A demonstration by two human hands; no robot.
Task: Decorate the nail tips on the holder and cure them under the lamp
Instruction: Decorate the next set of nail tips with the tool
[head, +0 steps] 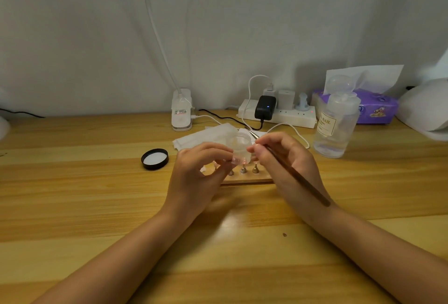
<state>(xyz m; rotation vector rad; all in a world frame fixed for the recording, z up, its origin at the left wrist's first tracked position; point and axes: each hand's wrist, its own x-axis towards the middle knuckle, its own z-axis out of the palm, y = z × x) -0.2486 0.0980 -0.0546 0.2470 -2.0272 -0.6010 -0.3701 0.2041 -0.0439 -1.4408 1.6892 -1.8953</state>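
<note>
left hand [201, 170] curled round a small clear jar [238, 147], right hand [286, 158] pinched a thin brush [298, 180], wooden nail holder [247, 179] sat mid worktop [72, 194] under both hands, black lid [155, 159] lay left of it

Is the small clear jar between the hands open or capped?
Open. The small clear jar shows a bare rim, and a black lid lies inside-up on the table to its left.
</note>
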